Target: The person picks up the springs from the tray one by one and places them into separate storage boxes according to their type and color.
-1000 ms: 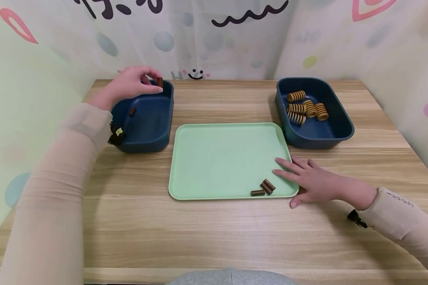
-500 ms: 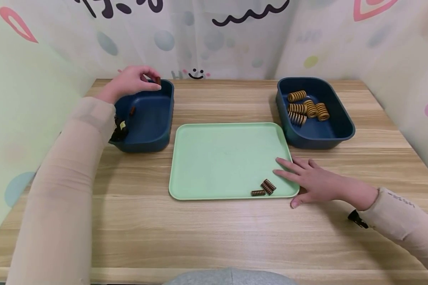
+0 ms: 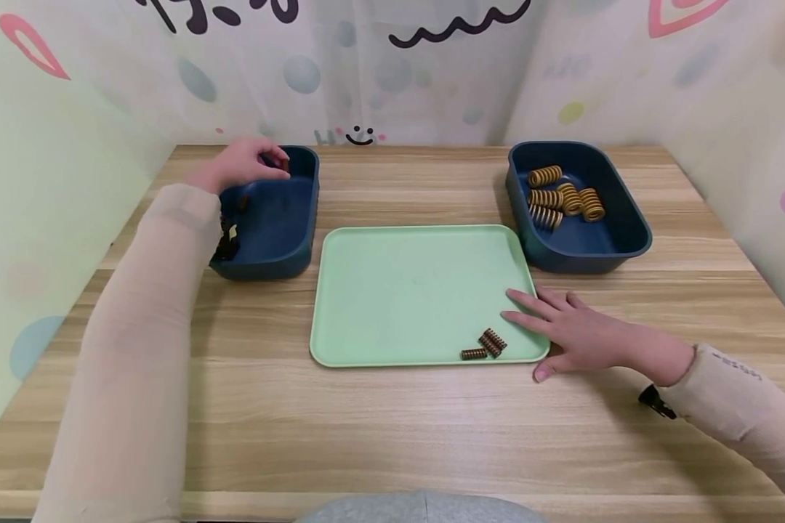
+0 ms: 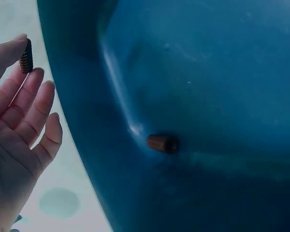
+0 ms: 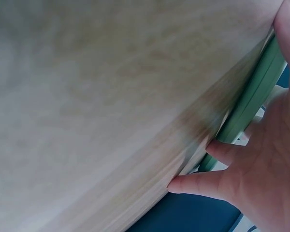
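Note:
My left hand (image 3: 245, 161) is at the back of the left blue bin (image 3: 271, 232), pinching a small brown coil spring (image 4: 25, 58) between thumb and fingertips. In the left wrist view, a second small spring (image 4: 162, 143) lies on that bin's floor, apart from the hand. My right hand (image 3: 578, 335) rests on the right edge of the light green tray (image 3: 399, 290), fingers spread, two of them reaching over the rim. Small dark springs (image 3: 492, 343) lie close together in the tray's near right corner, beside one lying sideways (image 3: 474, 354).
Another blue bin (image 3: 602, 243) stands at the back right, holding several larger golden springs (image 3: 545, 175). Both bins and the tray sit on a wooden table (image 3: 392, 428). A printed curtain (image 3: 425, 87) hangs behind the table.
My left hand has moved down from above the left bin's back rim into the bin, still holding the spring. The left forearm has shifted right. My right hand stays in place.

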{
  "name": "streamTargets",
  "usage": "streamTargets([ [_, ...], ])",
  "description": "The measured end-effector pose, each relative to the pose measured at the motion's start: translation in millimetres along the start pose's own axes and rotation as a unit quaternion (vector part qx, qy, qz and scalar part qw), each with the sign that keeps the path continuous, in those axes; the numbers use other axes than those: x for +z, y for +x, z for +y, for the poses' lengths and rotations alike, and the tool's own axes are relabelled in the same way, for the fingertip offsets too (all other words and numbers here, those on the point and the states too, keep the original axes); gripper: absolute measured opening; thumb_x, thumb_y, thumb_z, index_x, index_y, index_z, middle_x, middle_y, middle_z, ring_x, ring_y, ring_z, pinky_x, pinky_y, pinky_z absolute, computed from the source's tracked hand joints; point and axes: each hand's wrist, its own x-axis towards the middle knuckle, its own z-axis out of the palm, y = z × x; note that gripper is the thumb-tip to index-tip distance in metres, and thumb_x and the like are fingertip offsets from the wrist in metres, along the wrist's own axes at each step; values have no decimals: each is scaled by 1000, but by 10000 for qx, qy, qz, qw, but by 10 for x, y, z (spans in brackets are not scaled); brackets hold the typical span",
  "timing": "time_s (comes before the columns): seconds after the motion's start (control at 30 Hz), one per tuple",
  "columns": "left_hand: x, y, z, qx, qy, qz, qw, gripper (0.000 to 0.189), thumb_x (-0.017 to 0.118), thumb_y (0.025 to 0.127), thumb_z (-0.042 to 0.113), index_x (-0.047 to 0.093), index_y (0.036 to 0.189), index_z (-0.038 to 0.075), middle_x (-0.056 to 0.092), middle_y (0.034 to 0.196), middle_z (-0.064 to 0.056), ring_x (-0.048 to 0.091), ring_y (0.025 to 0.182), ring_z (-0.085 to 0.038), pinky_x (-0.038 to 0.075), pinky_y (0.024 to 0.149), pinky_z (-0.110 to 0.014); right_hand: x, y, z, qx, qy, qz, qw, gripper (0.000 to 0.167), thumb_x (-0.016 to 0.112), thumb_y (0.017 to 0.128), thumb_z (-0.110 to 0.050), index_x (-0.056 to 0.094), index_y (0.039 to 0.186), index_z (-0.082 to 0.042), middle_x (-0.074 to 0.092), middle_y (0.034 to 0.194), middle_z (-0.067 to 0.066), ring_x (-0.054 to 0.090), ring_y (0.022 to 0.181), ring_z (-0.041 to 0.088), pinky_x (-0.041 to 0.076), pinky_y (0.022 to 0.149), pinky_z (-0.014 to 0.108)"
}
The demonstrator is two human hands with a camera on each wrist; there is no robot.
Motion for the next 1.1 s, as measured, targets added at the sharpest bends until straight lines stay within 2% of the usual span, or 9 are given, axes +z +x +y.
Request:
streamTargets([
  [0.2,64,25,-75,-191,204,-361,9990,47,57,90,29,50,125,-2,50,122,-25,44,111,-34,35,94,-48,-7,2,0,3,1,-15,10000,84,57,76,-61,32,142,-15,13,152,12,21,130,51,26,87,72],
  [0.37,96,40,-132,-177,512,-621,9966,43,58,90,27,52,122,-2,52,119,-24,46,108,-33,37,91,-45,-11,1,-3,35,8,-32,10000,85,57,76,-62,33,142,-14,14,152,13,20,130,51,25,88,72],
  [0.6,145,23,-171,-523,490,-1056,9918,41,57,90,25,51,121,-1,52,112,-20,45,94,-29,40,67,-33,-7,3,-4,5,-7,-1,10000,85,57,76,-61,32,142,-15,13,152,12,21,130,50,25,87,72],
  [0.7,165,15,-168,-507,440,-1185,9907,39,58,90,23,51,119,-2,55,104,-18,46,88,-27,39,66,-31,-5,2,-5,-14,-18,16,10000,85,57,76,-61,32,142,-15,14,152,12,21,130,50,26,87,72],
  [0.87,209,34,-189,-358,589,-1395,9878,37,58,89,19,51,118,-4,60,96,-16,51,81,-24,42,71,-32,-3,0,-4,-3,6,0,10000,84,57,76,-61,31,142,-16,14,152,12,21,130,50,26,87,72],
  [1.1,267,92,-244,-362,744,-1596,9837,38,58,89,15,49,121,-4,61,94,-16,54,78,-21,44,71,-32,8,4,6,10,-7,-6,10000,85,57,76,-61,31,142,-16,14,152,12,22,130,49,26,87,72],
])
